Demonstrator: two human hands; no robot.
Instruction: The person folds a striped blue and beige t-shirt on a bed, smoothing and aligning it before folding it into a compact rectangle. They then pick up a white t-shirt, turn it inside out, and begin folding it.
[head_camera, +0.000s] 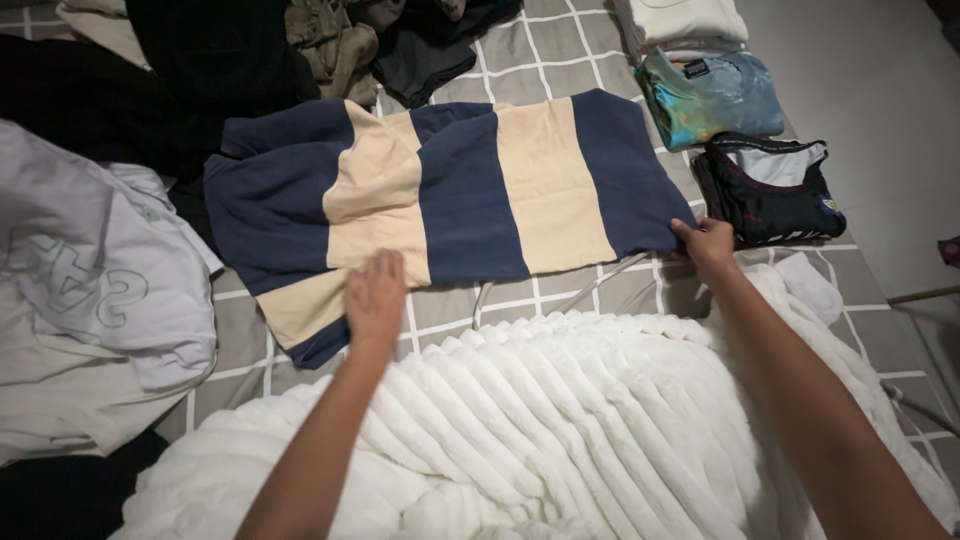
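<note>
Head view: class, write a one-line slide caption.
Left hand flat on a navy-and-cream striped shirt, right hand pinching its corner, on a grey checked sheet.

Grey checked bedsheet (640, 290) under dim light — pale bare floor (880, 120) at right.

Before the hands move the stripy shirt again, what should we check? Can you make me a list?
1. Right hand has the navy and cream striped shirt by its corner: ok, fingers pinch the edge.
2. Left hand on the shirt: ok, it lies flat and open on the near edge.
3. Shirt lying smooth: not ok, the left part is bunched and folded over.
4. Shirt apart from the folded black top: ok, a gap shows.
5. Shirt apart from the dark clothes pile: cannot tell, the edges meet in shadow.
6. White fluffy blanket off the shirt: ok.
</note>
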